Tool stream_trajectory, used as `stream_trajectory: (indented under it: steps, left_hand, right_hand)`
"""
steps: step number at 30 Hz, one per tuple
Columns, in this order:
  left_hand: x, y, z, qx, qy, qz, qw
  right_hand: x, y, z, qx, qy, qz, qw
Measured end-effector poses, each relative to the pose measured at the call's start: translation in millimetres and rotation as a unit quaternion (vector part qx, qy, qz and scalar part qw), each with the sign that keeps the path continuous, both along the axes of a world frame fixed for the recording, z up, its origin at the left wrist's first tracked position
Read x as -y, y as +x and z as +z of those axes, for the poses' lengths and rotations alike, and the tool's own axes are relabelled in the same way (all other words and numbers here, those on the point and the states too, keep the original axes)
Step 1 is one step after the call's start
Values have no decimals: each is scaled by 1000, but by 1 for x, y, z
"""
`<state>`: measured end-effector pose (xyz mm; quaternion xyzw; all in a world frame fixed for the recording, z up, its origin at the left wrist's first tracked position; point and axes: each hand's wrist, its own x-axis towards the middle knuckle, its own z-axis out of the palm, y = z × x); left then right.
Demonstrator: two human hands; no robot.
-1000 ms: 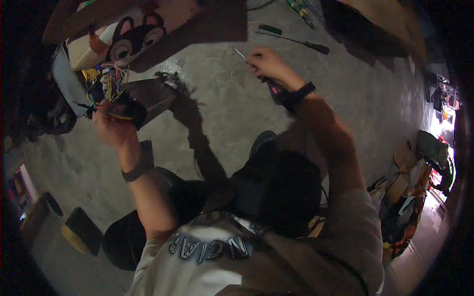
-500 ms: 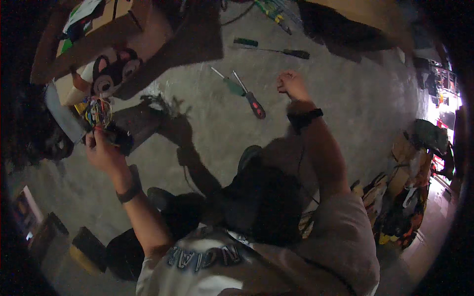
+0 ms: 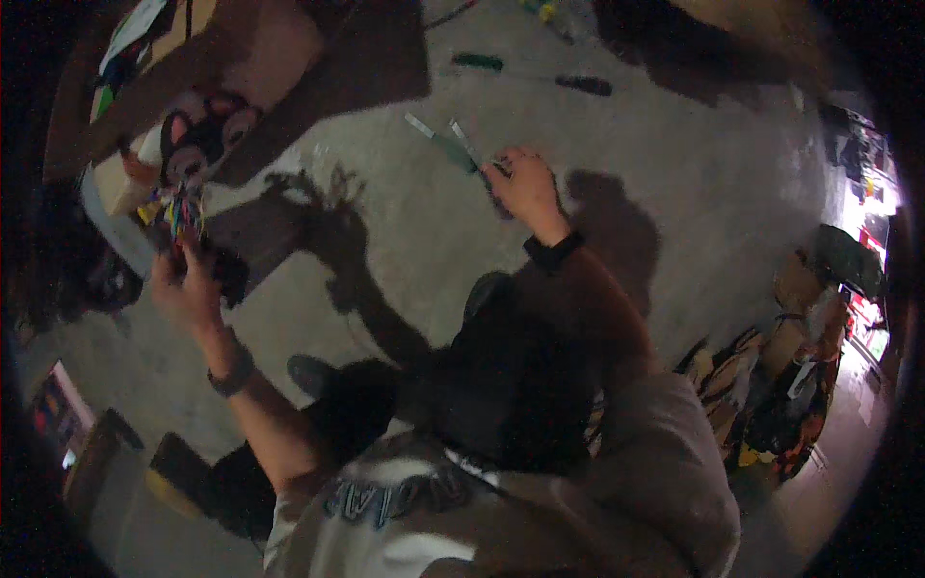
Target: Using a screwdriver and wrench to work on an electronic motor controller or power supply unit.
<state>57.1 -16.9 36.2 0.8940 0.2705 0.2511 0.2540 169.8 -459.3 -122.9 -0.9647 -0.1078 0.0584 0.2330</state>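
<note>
At the left, my left hand (image 3: 188, 284) pinches a bundle of thin multicoloured wires (image 3: 180, 214), raised beside a box. My right hand (image 3: 528, 193) is over the floor at the centre, fingers apart and bent above a screwdriver (image 3: 463, 140) with a dark handle. The hand hides most of that handle, and I see no firm grip on it. Crossing beside that shaft lies a second screwdriver with a green handle (image 3: 451, 151), its pale shaft pointing to the upper left. Motion blurs the fingers a little.
Beyond them lie a green-handled tool (image 3: 478, 62) and a dark-handled tool (image 3: 583, 86). A cardboard box (image 3: 255, 67) with a dark animal face (image 3: 204, 140) stands at upper left. Yellow-green tools (image 3: 547, 13) lie at the far edge. Cluttered bags and cardboard (image 3: 785, 385) are at right.
My right hand has moved left and slightly down, from beside the screwdrivers to over the dark handle, its fingers spreading. My left hand still holds the wires; the view has shifted a little.
</note>
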Motion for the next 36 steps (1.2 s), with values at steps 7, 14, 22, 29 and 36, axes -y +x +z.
stream_trajectory:
  steps: [7, 14, 22, 29, 36]
  left_hand:
    - [-46, -34, -49, 16, -4, -32, 999]
    - [-33, -36, -61, 192, -210, 61, 957]
    - [-63, -55, -54, 63, 266, -69, 960]
    - [3, 0, -15, 291, -364, 95, 880]
    - [5, -7, -1, 278, -423, 108, 856]
  right_hand:
    - [52, 121, -8, -18, 64, -90, 994]
    - [140, 244, -21, 218, -133, -26, 966]
    - [169, 326, -92, -66, -353, 88, 929]
    - [191, 370, -89, -35, -316, 100, 943]
    - [162, 371, -90, -10, -118, 75, 990]
